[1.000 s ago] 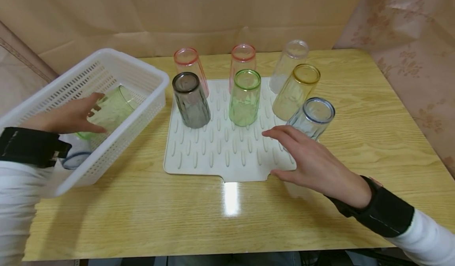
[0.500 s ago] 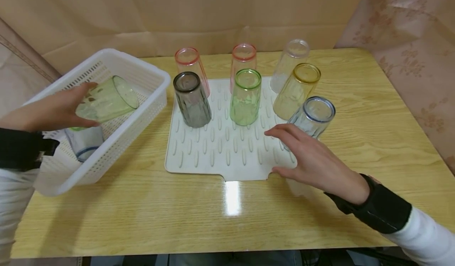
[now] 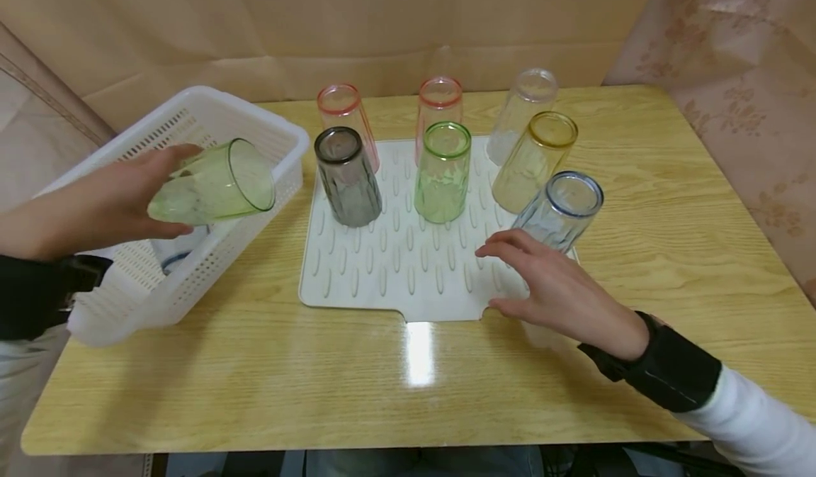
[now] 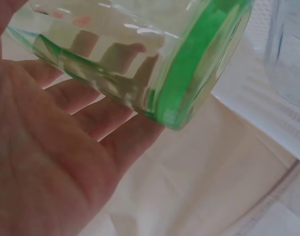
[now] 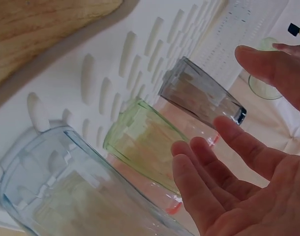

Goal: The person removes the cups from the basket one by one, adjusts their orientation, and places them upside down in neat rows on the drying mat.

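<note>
My left hand [image 3: 121,197] grips a green glass [image 3: 223,183] lying on its side in the air over the white basket [image 3: 290,154], its open mouth to the right. In the left wrist view, the fingers lie along the glass near its thick green base [image 4: 182,73]. Over the white ridged mat [image 3: 376,296], my right hand [image 3: 561,289] holds nothing, its thumb and fingers spread apart. Close by it is a blue glass [image 3: 567,215], partly hidden by the fingers. A second green glass [image 3: 443,179] and a grey glass [image 3: 349,186] stand upside down on the mat.
Along the mat's back stand two red-tinted glasses [image 3: 349,112] and a clear glass [image 3: 519,119]. A yellow glass [image 3: 532,169] stands at the right. One blue-rimmed glass [image 3: 175,247] lies in the basket. The wooden table [image 3: 287,392] extends around the mat.
My left hand has raised the green glass from inside the basket and brought it slightly right, over the basket's near side. The right hand has hardly moved.
</note>
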The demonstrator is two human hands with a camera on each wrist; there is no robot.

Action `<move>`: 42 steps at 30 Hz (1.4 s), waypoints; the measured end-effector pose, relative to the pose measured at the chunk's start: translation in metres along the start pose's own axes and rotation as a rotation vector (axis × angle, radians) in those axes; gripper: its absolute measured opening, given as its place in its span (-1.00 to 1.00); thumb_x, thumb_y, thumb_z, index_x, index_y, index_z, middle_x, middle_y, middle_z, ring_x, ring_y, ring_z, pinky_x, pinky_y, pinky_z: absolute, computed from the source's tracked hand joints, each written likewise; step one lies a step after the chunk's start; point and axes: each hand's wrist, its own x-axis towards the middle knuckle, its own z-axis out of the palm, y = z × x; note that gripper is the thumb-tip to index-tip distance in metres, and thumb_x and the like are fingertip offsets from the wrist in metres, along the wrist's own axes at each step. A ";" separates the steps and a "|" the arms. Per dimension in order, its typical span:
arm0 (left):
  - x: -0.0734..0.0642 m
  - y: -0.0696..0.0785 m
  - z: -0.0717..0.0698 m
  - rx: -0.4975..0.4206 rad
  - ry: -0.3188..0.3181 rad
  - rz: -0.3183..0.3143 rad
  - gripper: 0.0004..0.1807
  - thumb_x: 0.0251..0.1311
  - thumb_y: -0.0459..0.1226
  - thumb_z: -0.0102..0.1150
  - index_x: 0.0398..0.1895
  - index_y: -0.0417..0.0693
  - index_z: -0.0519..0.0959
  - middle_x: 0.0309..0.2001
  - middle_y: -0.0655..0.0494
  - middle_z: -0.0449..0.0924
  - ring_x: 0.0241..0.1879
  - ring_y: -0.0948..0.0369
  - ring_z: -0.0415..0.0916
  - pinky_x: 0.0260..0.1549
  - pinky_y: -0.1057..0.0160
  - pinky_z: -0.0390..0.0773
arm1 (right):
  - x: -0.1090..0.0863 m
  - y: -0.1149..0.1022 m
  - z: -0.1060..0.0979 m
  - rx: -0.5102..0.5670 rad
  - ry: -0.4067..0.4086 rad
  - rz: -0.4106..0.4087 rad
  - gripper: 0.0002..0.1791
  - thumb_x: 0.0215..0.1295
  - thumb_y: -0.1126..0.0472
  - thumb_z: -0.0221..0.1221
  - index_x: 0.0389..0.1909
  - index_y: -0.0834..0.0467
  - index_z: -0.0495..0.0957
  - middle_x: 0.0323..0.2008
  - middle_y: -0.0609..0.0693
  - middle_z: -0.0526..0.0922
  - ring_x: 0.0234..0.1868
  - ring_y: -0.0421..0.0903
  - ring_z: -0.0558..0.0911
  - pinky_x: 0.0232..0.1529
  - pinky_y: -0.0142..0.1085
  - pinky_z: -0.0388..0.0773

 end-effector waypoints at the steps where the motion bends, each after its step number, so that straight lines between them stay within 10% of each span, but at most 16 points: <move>1: 0.000 0.005 0.000 0.004 0.011 0.016 0.08 -0.31 -0.31 0.47 0.31 -0.29 0.00 0.09 -0.47 0.29 -0.09 -0.24 0.37 -0.19 -0.26 0.40 | 0.000 0.001 0.001 0.001 -0.003 0.007 -0.37 -0.14 0.15 0.40 0.03 0.15 0.44 0.06 0.15 0.44 -0.03 0.04 0.51 -0.20 -0.06 0.57; 13: 0.002 0.057 0.007 0.072 -0.070 0.061 0.05 -0.21 -0.22 0.43 0.36 -0.06 -0.01 0.14 -0.31 0.35 -0.08 -0.14 0.44 -0.27 -0.15 0.50 | -0.006 0.004 0.011 0.044 0.017 0.018 -0.32 -0.15 0.17 0.41 0.07 0.17 0.40 0.07 0.15 0.42 -0.08 0.05 0.53 -0.24 -0.09 0.57; 42: 0.028 0.113 0.032 0.091 -0.088 0.258 0.04 -0.30 -0.21 0.49 0.33 -0.07 0.11 0.12 -0.13 0.43 0.01 -0.06 0.43 -0.16 -0.09 0.54 | 0.011 -0.010 0.030 0.214 0.045 0.045 -0.22 -0.12 0.10 0.40 0.18 0.08 0.29 0.14 0.07 0.40 0.03 0.04 0.48 -0.02 -0.09 0.52</move>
